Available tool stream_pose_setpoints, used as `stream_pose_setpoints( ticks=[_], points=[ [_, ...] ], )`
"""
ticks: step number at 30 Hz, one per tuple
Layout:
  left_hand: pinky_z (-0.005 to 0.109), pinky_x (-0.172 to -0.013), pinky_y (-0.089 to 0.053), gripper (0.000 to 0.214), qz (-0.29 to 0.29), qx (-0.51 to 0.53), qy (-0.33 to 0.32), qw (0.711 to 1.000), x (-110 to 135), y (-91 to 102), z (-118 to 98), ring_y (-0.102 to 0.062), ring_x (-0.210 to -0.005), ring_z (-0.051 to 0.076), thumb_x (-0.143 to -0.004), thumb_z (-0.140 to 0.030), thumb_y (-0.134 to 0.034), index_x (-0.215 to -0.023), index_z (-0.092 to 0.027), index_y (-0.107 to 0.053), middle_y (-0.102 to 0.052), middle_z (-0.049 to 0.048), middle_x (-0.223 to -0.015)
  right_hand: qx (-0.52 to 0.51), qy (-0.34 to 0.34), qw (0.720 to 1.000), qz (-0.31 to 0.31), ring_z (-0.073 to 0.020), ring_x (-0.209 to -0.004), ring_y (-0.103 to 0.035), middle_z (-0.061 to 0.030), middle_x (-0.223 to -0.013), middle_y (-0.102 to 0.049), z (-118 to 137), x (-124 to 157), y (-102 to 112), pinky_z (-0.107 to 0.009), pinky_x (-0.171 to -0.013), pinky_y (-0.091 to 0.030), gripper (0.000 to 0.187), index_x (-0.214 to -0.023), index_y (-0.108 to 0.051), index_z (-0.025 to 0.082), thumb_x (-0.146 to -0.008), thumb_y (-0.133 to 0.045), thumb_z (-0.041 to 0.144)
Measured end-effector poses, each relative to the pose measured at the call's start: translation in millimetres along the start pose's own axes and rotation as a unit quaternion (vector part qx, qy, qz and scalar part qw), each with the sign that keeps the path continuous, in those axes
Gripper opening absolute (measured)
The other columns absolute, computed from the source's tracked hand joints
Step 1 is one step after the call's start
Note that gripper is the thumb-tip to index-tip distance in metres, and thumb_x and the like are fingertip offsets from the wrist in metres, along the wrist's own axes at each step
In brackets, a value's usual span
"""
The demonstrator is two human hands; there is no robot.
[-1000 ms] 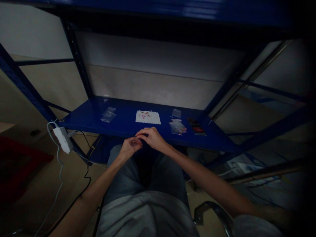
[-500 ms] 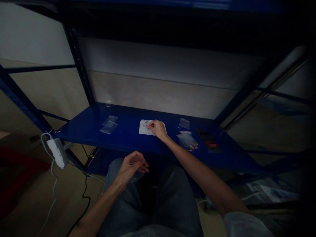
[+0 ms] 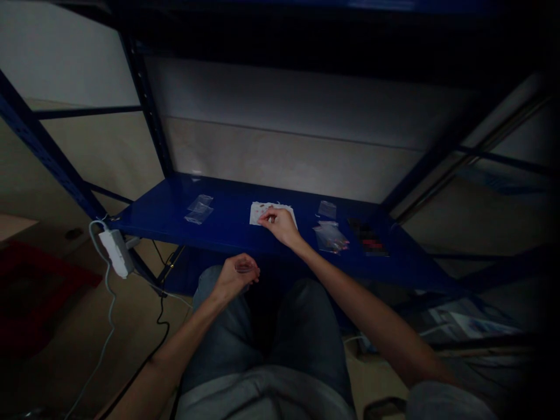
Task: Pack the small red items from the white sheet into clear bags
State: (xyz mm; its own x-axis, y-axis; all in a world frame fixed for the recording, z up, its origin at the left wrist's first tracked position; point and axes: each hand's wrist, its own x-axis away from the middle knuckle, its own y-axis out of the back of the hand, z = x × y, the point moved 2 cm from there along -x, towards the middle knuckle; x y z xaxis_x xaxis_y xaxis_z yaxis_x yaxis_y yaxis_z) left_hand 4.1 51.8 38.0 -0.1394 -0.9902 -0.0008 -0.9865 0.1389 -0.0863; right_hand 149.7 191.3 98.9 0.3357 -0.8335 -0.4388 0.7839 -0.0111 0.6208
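Two or so clear, flat plastic bags (image 3: pixel 199 211) overlap at the left of the blue metal shelf (image 3: pixel 231 201), well apart from either hand. Nearer the body, the left hand (image 3: pixel 234 276) curls around a clear plastic object (image 3: pixel 245 266), whose rounded rim faces up, its long axis running roughly left to right. Small reddish-brown pieces (image 3: pixel 264 205) lie just beyond the fingers of the right hand (image 3: pixel 280 224), on a white rectangular sheet (image 3: pixel 254 218) lengthwise along the shelf; thumb and forefinger come together, and whether they pinch a piece I cannot tell. Farther right, a clear plastic bag with small coloured contents (image 3: pixel 331 237) slants, contents toward its near-right end.
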Motion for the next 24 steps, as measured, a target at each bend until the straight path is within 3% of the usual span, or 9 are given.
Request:
stream_pose_setpoints(
  ticks=[5,9,13,17,20,24],
  points=[
    [0.021,-0.051,-0.042,0.017,0.010,-0.023,-0.038,0.999,3,-4.2,2,-0.057,-0.054,0.011,-0.065,-0.023,-0.070,-0.073,-0.014,-0.058,-0.061,-0.0009,-0.062,-0.027,0.087,0.990,0.108,-0.0150,-0.075,-0.058,-0.0025,-0.078,-0.069,73,75,5,-0.026,-0.069,-0.042,0.004,-0.080,-0.074,0.019,-0.079,-0.071,0.021],
    [0.020,-0.051,-0.042,0.010,0.036,-0.024,-0.053,0.998,12,-12.0,-1,-0.057,-0.055,0.011,-0.066,-0.018,-0.065,-0.072,-0.013,-0.060,-0.062,0.0001,-0.063,0.020,0.131,0.976,0.175,-0.0152,-0.079,-0.059,-0.0025,-0.081,-0.068,83,99,4,-0.027,-0.073,-0.042,0.008,-0.085,-0.075,0.023,-0.082,-0.068,0.019],
    [0.020,-0.051,-0.045,0.016,0.048,-0.010,-0.025,0.998,19,-16.1,-1,-0.060,-0.055,0.011,-0.074,-0.026,-0.063,-0.086,-0.016,-0.059,-0.064,0.0008,-0.069,0.052,0.084,0.989,0.107,-0.0158,-0.081,-0.062,-0.0039,-0.086,-0.071,39,60,15,-0.026,-0.074,-0.044,0.012,-0.089,-0.075,0.020,-0.084,-0.064,0.016],
    [0.019,-0.046,-0.042,0.022,0.067,0.022,-0.008,0.997,20,-18.5,-3,-0.060,-0.052,0.012,-0.078,-0.032,-0.063,-0.092,-0.017,-0.055,-0.063,0.0005,-0.069,0.144,-0.046,0.988,0.018,-0.0168,-0.074,-0.064,-0.0054,-0.082,-0.072,-34,-4,25,-0.025,-0.068,-0.044,0.014,-0.089,-0.075,0.018,-0.081,-0.063,0.015],
    [0.021,-0.047,-0.044,0.024,0.078,0.061,0.000,0.995,18,-19.8,-6,-0.061,-0.052,0.013,-0.081,-0.035,-0.063,-0.094,-0.017,-0.054,-0.064,0.0013,-0.069,0.180,-0.123,0.976,-0.009,-0.0179,-0.075,-0.066,-0.0066,-0.081,-0.073,-79,-37,24,-0.025,-0.066,-0.045,0.012,-0.086,-0.075,0.018,-0.080,-0.066,0.021],
    [0.021,-0.044,-0.043,0.026,0.055,0.122,0.040,0.990,15,-18.6,-12,-0.060,-0.051,0.013,-0.084,-0.042,-0.061,-0.092,-0.017,-0.055,-0.063,0.0022,-0.069,0.187,-0.076,0.979,0.006,-0.0163,-0.075,-0.066,-0.0050,-0.082,-0.073,-100,-57,13,-0.023,-0.067,-0.045,0.009,-0.085,-0.074,0.019,-0.080,-0.067,0.021]
  ],
)
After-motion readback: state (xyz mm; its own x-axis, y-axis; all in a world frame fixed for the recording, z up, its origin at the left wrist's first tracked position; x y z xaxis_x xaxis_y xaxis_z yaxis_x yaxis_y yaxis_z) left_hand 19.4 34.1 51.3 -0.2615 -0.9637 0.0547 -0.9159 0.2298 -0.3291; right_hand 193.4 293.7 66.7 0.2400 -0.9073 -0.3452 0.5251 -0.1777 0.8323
